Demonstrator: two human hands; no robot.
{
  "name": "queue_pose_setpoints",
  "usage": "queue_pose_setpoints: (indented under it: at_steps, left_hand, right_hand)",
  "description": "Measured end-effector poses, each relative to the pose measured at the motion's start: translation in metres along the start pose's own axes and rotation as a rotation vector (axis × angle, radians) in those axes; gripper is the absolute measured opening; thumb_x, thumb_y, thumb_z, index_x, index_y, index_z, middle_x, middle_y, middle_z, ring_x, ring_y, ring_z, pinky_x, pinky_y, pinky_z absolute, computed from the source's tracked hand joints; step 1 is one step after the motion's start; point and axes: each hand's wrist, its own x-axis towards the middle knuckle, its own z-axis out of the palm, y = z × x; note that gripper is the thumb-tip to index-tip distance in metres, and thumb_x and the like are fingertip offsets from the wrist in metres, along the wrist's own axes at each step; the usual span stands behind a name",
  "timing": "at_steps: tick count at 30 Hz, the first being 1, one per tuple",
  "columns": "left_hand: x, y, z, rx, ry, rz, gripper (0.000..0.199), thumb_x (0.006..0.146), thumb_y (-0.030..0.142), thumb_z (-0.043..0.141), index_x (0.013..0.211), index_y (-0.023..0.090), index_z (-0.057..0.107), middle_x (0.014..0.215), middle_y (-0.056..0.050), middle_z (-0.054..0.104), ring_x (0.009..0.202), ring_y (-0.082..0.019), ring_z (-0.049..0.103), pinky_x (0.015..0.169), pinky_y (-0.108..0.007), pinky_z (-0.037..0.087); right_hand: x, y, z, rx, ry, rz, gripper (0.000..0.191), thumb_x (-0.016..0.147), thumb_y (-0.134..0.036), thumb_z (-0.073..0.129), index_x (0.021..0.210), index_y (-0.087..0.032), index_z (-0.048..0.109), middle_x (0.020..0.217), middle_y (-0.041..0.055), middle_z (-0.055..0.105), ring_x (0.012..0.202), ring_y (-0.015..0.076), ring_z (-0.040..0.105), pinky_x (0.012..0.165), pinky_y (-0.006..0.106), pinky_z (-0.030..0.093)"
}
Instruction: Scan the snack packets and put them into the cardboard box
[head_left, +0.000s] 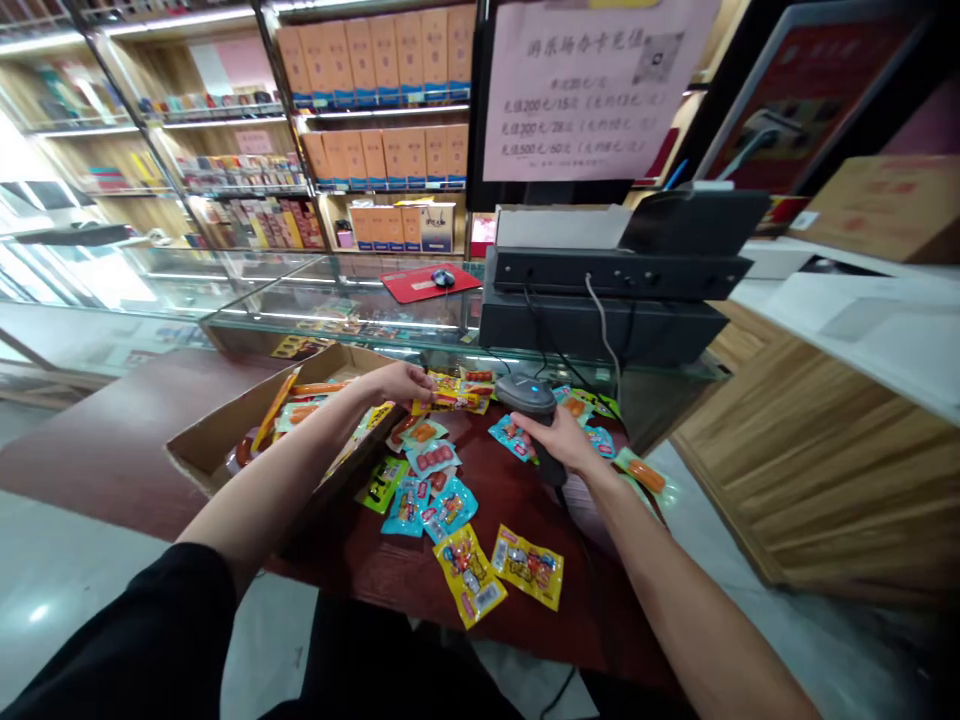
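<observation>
My left hand (405, 383) is closed on the end of a yellow snack packet (450, 401), held above the dark red table. In my right hand (559, 436) is the handle of a dark barcode scanner (527, 393), its head pointing left toward the packet. Several blue packets (450, 508) and a green packet (383, 484) lie between the hands. Two yellow packets (529, 566) rest nearer the table's front edge. Under my left forearm stands an open cardboard box (196, 455) with more snack packets in it.
Behind the table is a glass counter (337, 290) with a red mouse pad (420, 284) and a black cash drawer (600, 325). More packets lie right of the scanner, one orange packet (643, 474) at the table's right edge. A cable hangs from the scanner.
</observation>
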Motion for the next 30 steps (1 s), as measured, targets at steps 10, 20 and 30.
queue_pose_setpoints:
  at_steps: [10,20,30]
  left_hand:
    - [-0.067,-0.039,-0.052,-0.2,0.04,0.005,0.041,0.063,0.042,0.081,0.096,0.019,0.076,0.072,-0.001,0.066,0.055,-0.008,0.052,0.05,-0.018,0.04]
    - [-0.067,-0.054,-0.05,-0.196,-0.023,0.022,0.047,0.065,0.048,0.079,0.101,0.018,0.074,0.077,-0.002,0.065,0.055,-0.007,0.051,0.048,-0.017,0.039]
    - [-0.068,-0.053,-0.049,-0.201,-0.013,-0.008,0.048,0.063,0.048,0.08,0.1,0.019,0.073,0.075,-0.001,0.066,0.051,-0.006,0.05,0.047,-0.018,0.037]
  right_hand:
    - [-0.012,-0.007,0.035,-0.08,-0.164,0.02,0.041,0.075,-0.057,0.07,0.075,-0.016,0.061,0.054,0.0001,0.059,0.041,0.0123,0.054,0.042,0.024,0.041]
    - [-0.018,-0.012,0.041,-0.132,-0.152,0.02,0.041,0.075,-0.058,0.069,0.073,-0.018,0.06,0.052,0.0007,0.06,0.042,0.0139,0.055,0.044,0.026,0.043]
    - [-0.017,-0.011,0.04,-0.147,-0.159,-0.019,0.038,0.077,-0.055,0.069,0.07,-0.019,0.058,0.052,0.0001,0.06,0.042,0.0142,0.056,0.045,0.027,0.044]
